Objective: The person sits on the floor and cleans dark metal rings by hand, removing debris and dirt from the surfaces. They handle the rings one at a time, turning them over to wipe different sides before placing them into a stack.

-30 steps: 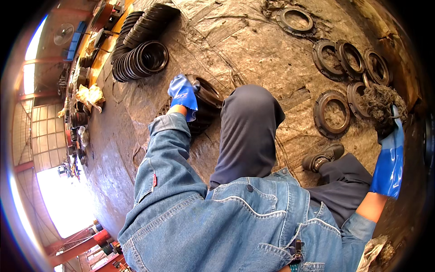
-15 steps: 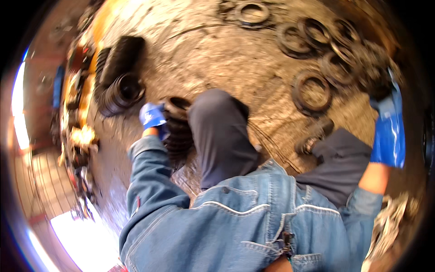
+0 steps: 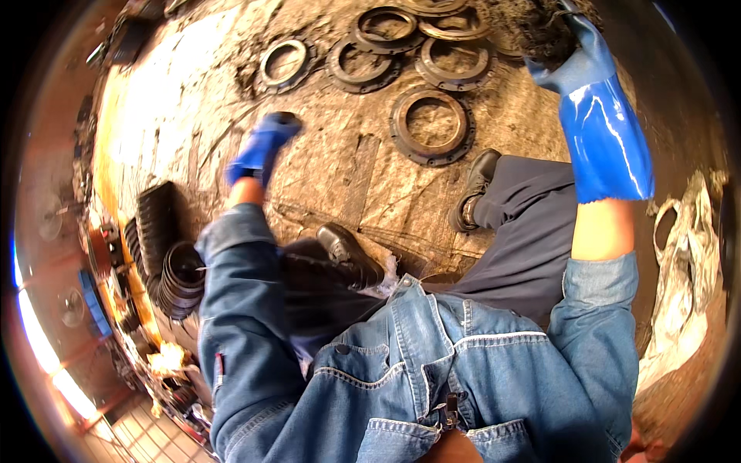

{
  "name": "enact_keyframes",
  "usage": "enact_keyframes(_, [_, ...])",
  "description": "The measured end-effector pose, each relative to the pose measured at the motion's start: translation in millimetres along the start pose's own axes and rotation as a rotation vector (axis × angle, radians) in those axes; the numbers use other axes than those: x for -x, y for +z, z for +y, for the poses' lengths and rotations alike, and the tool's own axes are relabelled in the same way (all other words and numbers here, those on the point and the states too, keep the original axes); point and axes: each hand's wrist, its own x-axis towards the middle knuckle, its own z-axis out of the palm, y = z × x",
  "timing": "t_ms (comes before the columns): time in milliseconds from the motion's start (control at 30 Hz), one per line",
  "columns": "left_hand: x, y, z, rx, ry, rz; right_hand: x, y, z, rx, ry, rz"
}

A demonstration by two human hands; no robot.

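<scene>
1. Your left hand (image 3: 261, 148), in a blue rubber glove, is stretched forward and down over the dirty, rust-brown floor (image 3: 340, 177). The denim sleeve runs up to it from the lower left, with a strip of bare wrist showing at the cuff.
2. That hand is blurred. It appears to hold nothing, but you cannot tell how far its fingers are spread.
3. Your right hand (image 3: 567, 38), in a long glossy blue glove that covers most of the forearm, is raised high toward the upper right, the arm nearly straight and the bare forearm showing above the denim cuff.
4. The right hand is closed on a dark, tangled clump of grimy material (image 3: 540, 27); what that clump is made of cannot be made out.
5. A rusty flat metal ring with a notched rim (image 3: 430, 127) lies on the floor between your two hands, just beyond your right black shoe (image 3: 472, 189).
6. More rusty rings (image 3: 370, 38) lie farther out, some overlapping, below and left of the right hand.
7. A row of dark stacked rings (image 3: 166, 255) lies on its side just left of your left sleeve.
8. Your left black shoe (image 3: 347, 251) sits close under your chest.
</scene>
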Motion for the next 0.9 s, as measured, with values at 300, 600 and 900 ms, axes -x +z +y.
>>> enact_keyframes(300, [-19, 244, 233, -0.463, 0.374, -0.279, 34, 20, -12, -0.126, 0.029, 0.256])
enact_keyframes(600, [-60, 322, 218, -0.391, 0.299, -0.302, 56, 85, 8, 0.032, -0.096, 0.317])
enact_keyframes(900, [-94, 340, 157, 0.074, 0.05, -0.477, 54, 76, 9, 0.134, -0.061, 0.267])
